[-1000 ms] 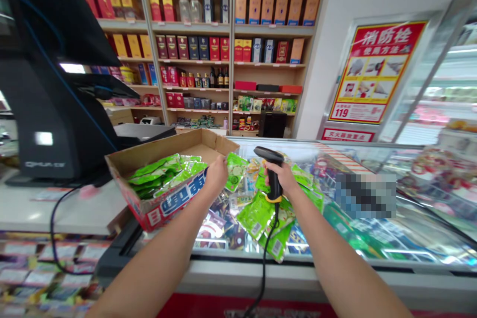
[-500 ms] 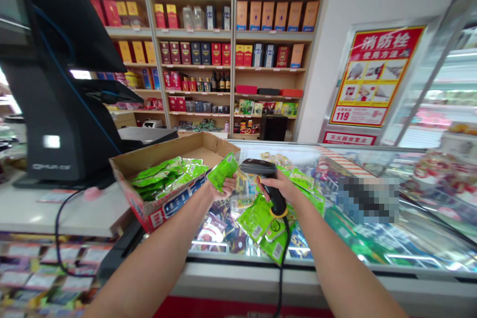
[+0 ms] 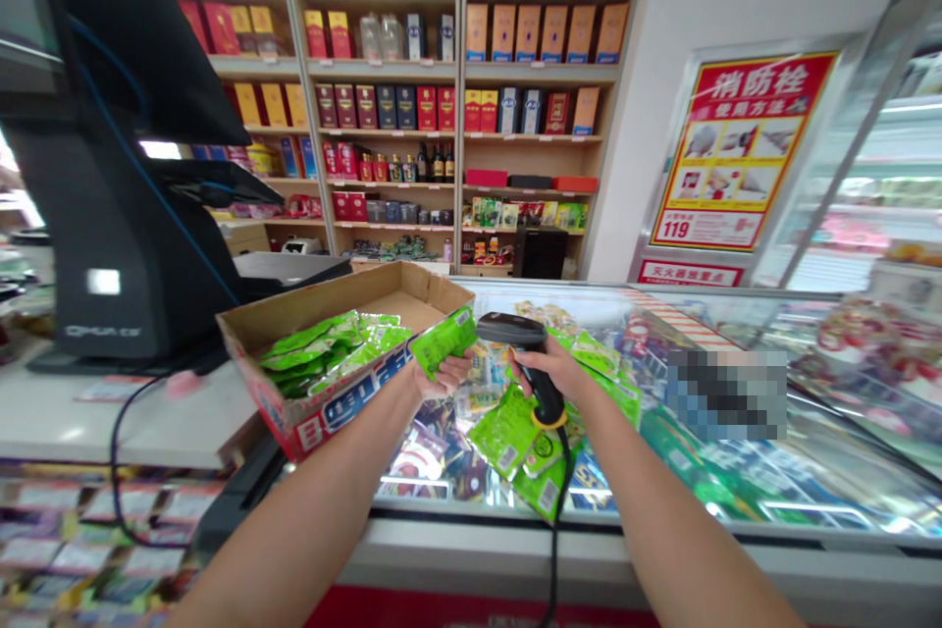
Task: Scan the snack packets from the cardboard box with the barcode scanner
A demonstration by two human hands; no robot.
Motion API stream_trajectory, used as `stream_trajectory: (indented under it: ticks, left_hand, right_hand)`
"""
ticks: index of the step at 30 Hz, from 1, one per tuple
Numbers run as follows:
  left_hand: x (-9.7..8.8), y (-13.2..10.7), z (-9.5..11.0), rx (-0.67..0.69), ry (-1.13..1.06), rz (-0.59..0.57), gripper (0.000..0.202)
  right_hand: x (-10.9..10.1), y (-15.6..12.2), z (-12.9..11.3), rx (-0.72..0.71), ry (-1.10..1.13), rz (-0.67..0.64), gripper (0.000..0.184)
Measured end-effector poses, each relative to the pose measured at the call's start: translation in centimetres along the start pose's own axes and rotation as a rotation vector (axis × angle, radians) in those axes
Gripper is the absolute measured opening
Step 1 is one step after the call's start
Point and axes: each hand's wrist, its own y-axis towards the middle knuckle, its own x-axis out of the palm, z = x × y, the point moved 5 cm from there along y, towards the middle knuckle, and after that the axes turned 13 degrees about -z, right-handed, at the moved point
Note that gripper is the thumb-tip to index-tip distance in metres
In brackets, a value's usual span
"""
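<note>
My left hand is palm up and shut on a green snack packet, which it holds just above the near corner of an open cardboard box. Several more green packets lie in that box. My right hand grips a black corded barcode scanner, whose head points left toward the held packet and stands a short way from it. Below my hands, more green packets lie on the glass lid among other goods.
A black checkout terminal stands left on a white counter. The box sits at the edge of a glass-topped freezer. Wooden shelves of boxed liquor stand behind, with a red fire-hydrant poster to the right.
Since a second ago, my left hand has turned palm up and raised the green packet. The scanner has tilted from upright to nearly level. Little has moved in the last half second.
</note>
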Motion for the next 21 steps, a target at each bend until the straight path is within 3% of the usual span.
stream_trajectory:
  ticks: [7,17,19,21]
  left_hand:
    - [-0.4,-0.1,0.1,0.034,0.008,0.087,0.013]
    - [0.9,0.1,0.0,0.040,-0.054,-0.021,0.012]
    - [1.5,0.2,0.3,0.067,-0.044,0.031,0.013]
    - [2.1,0.0,1.2,0.161,-0.013,0.154,0.015]
  right_hand:
    - [0.2,-0.1,-0.4,0.003,-0.026,-0.010,0.027]
    - [-0.2,0.1,0.6,-0.014,0.072,0.006,0.027]
    - [-0.3,0.3,0.7,-0.008,0.102,0.025,0.028]
    - [-0.6,0.5,0.4,-0.004,0.123,0.073,0.029]
